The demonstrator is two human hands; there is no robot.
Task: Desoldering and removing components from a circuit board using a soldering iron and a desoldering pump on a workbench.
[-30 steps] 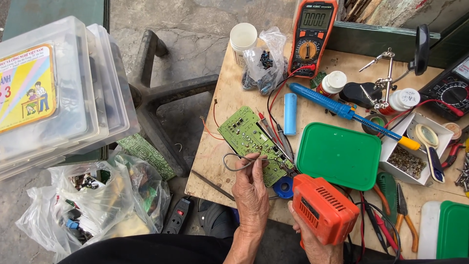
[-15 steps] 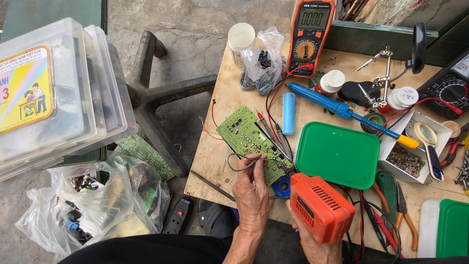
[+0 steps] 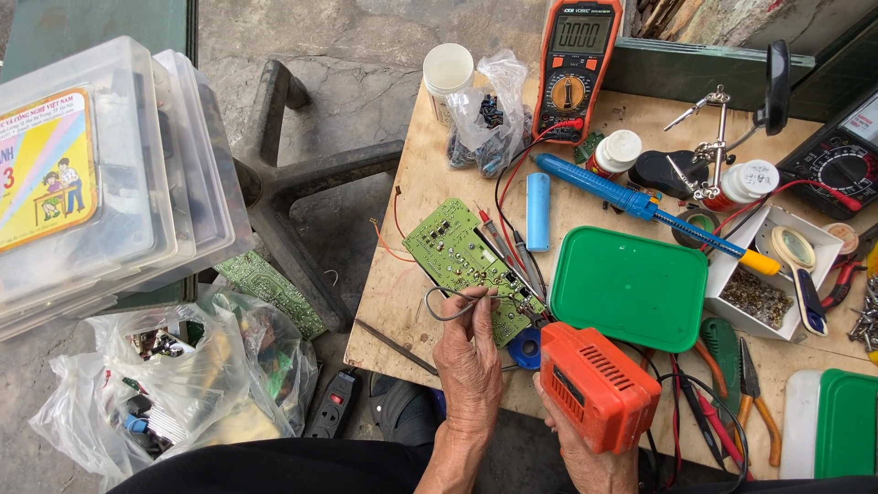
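Solder wire [image 3: 448, 306], thin grey and floppy, is pinched in left hand [image 3: 468, 361]; right hand [image 3: 576, 439] grips bulky orange soldering gun [image 3: 596, 395], likely heavy, over stiff green circuit board [image 3: 462, 256].

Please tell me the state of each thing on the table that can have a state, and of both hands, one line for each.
left hand: pinching a thin grey wire over the green circuit board
right hand: gripping the orange soldering gun, tip at the board
orange multimeter: switched on, display lit
green box lid: lying flat, closed side up
white jar: capped
clear bag: holding small dark parts
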